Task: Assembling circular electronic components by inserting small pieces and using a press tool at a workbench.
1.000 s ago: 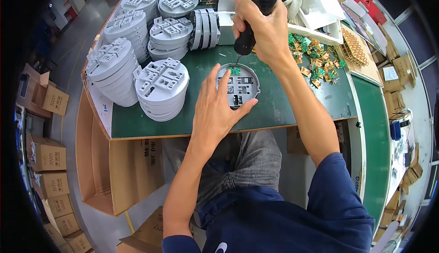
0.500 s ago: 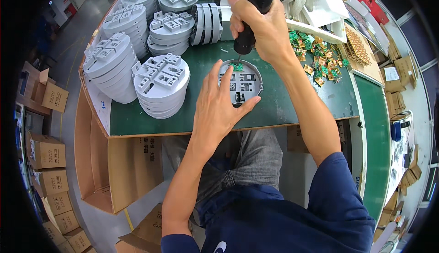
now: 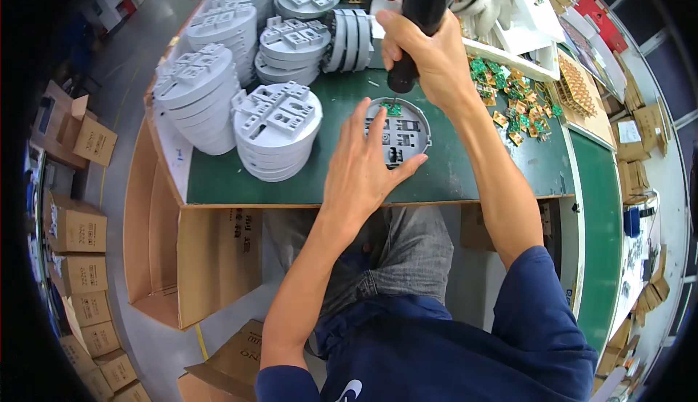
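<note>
In my right hand (image 3: pixel 429 60) is a black electric screwdriver (image 3: pixel 404 73), held upright with its tip pointing down. The tip meets a small green circuit board (image 3: pixel 393 110) at the far side of a round grey plastic housing (image 3: pixel 427 127). This housing lies on the green table mat, its inside with rectangular cutouts facing up. My left hand (image 3: pixel 360 169) rests over the housing's left and near side, fingers stretched out and thumb spread toward the near rim. Part of the housing is hidden beneath it.
Stacks of round grey housings (image 3: pixel 278 137) stand on the left of the table. Loose green and gold circuit boards (image 3: pixel 518 107) lie to the right, beside a white foam tray (image 3: pixel 538 71) and a gold-coloured grid panel (image 3: pixel 576 88). A cardboard box (image 3: pixel 218 267) stands below the left table edge.
The whole view has shifted, so the table and stacks appear further right and slightly higher. Both hands keep their places at the housing, with the screwdriver tip still on the circuit board.
</note>
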### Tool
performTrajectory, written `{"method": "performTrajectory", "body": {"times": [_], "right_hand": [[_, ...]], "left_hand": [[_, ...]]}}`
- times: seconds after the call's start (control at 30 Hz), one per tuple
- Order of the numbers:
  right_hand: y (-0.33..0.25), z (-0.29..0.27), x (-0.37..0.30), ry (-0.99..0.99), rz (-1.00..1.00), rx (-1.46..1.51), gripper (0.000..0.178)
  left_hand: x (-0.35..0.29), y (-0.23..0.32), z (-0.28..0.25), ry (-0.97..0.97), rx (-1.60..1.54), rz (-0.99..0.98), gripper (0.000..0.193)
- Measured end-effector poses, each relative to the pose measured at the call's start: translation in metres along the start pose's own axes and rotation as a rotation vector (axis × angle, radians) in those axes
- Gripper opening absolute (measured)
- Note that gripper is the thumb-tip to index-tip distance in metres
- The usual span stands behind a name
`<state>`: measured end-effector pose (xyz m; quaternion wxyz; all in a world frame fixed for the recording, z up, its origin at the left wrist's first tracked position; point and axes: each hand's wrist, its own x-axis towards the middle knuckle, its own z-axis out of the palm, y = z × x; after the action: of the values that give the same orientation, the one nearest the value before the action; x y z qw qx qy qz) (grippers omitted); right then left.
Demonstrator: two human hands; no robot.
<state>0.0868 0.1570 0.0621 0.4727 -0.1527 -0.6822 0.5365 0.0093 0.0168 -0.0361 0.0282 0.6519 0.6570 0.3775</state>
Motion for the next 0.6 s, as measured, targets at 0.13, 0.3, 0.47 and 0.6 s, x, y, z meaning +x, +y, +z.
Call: {"method": "performTrajectory", "body": {"times": [0.13, 0.3, 0.47, 0.6], "right_hand": [[-0.009, -0.002, 0.007, 0.025, 0.025, -0.019, 0.049], [-0.011, -0.002, 0.022, 0.026, -0.08, -0.087, 0.056], [-0.01, -0.01, 0.035, 0.024, -0.098, -0.168, 0.057], [-0.014, -0.005, 0.038, 0.018, -0.11, -0.202, 0.057]], "left_hand": [[0.006, 0.005, -0.005, 0.013, -0.059, -0.035, 0.079], [-0.007, 0.018, -0.066, 0.279, 0.113, 0.231, 0.079], [-0.004, 0.01, -0.121, 0.234, 0.489, -0.173, 0.076], [-0.001, -0.007, -0.107, 0.193, 0.632, -0.301, 0.082]]}}
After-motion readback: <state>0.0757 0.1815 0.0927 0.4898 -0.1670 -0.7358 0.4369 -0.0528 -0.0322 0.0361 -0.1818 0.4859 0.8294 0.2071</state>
